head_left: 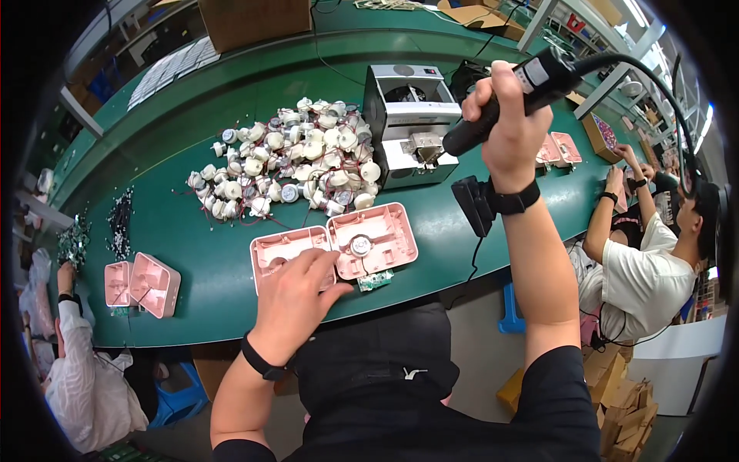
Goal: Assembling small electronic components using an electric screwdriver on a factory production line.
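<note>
My right hand (512,135) is wrapped round a corded black electric screwdriver (471,132), raised over the bench. The tool's tip points down at the metal outlet of a grey screw feeder (396,158); contact between them is hard to tell. Over the left half of an opened pink plastic case (289,240) lies my left hand (294,296), fingers stretched and thumb apart, hiding much of its inside. The right half of the case (394,239) holds a round silver part (360,246). A small green circuit board (376,280) sits against that half's near edge.
Behind the case spreads a heap of white motor-like parts (312,146) with red wires. Another opened pink case (156,285) stands at left, near a co-worker's hand (67,276). At right, a co-worker (643,262) sits by more pink shells (566,148) and a cardboard box (596,138).
</note>
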`<move>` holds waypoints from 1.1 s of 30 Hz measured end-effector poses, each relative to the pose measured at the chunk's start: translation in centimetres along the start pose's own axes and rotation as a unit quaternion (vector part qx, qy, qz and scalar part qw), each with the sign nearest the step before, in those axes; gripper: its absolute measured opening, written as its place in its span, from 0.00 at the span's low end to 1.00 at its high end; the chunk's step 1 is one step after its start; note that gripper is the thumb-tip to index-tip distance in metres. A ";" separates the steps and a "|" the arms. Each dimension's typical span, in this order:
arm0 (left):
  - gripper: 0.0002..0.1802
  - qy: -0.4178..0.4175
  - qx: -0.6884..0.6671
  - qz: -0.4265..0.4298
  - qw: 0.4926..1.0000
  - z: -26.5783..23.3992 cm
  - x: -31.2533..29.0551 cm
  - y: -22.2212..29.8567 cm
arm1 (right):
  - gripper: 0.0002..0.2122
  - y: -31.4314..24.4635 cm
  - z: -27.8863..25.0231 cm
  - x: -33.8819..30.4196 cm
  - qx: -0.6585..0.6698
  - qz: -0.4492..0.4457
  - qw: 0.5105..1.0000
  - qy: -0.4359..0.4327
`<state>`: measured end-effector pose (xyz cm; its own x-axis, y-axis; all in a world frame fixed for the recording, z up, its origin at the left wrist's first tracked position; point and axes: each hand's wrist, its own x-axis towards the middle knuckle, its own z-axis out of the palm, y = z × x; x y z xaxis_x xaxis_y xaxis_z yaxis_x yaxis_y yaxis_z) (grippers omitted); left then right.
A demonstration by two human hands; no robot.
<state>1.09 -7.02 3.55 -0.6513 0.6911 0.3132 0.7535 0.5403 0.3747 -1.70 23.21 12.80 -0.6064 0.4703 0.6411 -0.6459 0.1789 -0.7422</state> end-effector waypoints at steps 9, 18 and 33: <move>0.27 -0.006 0.011 -0.009 1.000 0.7 -0.6 0.0 | 0.10 0.5 1.7 -1.2 -0.018 0.107 0.994 -0.010; 0.27 -0.015 0.004 -0.005 1.000 2.7 -0.3 -1.0 | 0.13 -3.6 6.7 -10.0 0.140 0.138 0.972 -0.128; 0.26 -0.020 -0.019 -0.025 0.999 3.0 -0.4 -1.6 | 0.13 1.2 9.3 -11.9 0.040 0.118 0.974 -0.188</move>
<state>0.46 -6.71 0.16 -0.6830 0.6831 0.2587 0.7160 0.5561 0.4220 0.43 9.83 6.11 -0.8599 0.1372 0.4916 -0.4926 0.0291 -0.8698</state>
